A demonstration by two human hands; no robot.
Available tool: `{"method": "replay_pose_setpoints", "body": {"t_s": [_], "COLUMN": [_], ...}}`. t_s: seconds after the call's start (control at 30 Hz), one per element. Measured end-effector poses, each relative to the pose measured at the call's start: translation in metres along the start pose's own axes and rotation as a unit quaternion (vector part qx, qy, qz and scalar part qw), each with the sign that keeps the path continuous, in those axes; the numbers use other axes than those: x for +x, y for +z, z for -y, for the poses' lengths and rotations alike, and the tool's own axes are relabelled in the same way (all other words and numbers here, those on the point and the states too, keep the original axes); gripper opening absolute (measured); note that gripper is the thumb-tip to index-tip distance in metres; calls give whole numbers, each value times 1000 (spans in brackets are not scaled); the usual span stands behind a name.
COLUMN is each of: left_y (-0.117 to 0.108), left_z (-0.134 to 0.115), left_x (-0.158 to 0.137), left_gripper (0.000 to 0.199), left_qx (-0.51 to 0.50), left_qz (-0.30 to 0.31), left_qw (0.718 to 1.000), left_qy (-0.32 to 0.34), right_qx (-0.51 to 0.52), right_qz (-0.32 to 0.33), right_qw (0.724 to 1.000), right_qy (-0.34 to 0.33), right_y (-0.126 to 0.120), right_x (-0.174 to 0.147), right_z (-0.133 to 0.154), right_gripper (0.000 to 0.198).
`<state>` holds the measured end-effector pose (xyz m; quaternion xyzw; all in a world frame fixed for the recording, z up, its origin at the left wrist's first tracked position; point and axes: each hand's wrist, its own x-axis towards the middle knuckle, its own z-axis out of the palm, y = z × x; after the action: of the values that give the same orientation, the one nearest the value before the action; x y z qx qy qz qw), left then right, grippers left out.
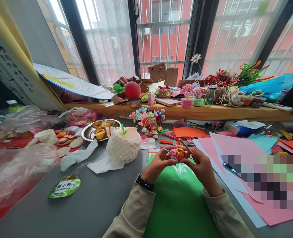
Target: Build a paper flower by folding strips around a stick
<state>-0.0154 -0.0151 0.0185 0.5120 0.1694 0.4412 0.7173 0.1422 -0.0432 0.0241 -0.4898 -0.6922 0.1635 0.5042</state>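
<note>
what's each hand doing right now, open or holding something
Left hand: closed, holding one side of a small multicoloured piece.
Right hand: closed, holding the piece's other side plus a thin brown stick.

Two forearms of a person wear long sleeves of plain beige-khaki woven cloth, the left sleeve (133,210) and the right sleeve (227,211) matching. The cloth is creased, and both sleeves end in wide, loose openings at the wrists. A black fabric band with small white dots (144,182) circles the left wrist; whether it is an inner cuff or a separate wristband cannot be told. The left hand (157,166) and right hand (203,163) are bare.
</note>
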Motion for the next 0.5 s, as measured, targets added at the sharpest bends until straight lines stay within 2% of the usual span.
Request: {"method": "replay_pose_setpoints", "body": {"t_s": [0.07, 0.13, 0.37, 0.5], "left_y": [0, 1, 4, 2], "left_z": [2, 4, -6, -7], "left_x": [-1, -2, 0, 0], "left_gripper": [40, 41, 47, 46], "left_qx": [11, 15, -49, -70], "left_qz": [24, 21, -35, -27], "left_qw": [999, 999, 998, 997], "left_qy": [-24, -36, 22, 19], "right_qx": [-6, -9, -27, -38], "right_qz": [-16, -21, -99, -65], "right_qw": [1000, 1000, 994, 995], "right_qy": [10, 20, 42, 65], "right_y": [-2, -4, -4, -4], "right_x": [-1, -1, 1, 2], "right_z": [2, 4, 2, -2], "right_gripper": [20, 19, 30, 29]}}
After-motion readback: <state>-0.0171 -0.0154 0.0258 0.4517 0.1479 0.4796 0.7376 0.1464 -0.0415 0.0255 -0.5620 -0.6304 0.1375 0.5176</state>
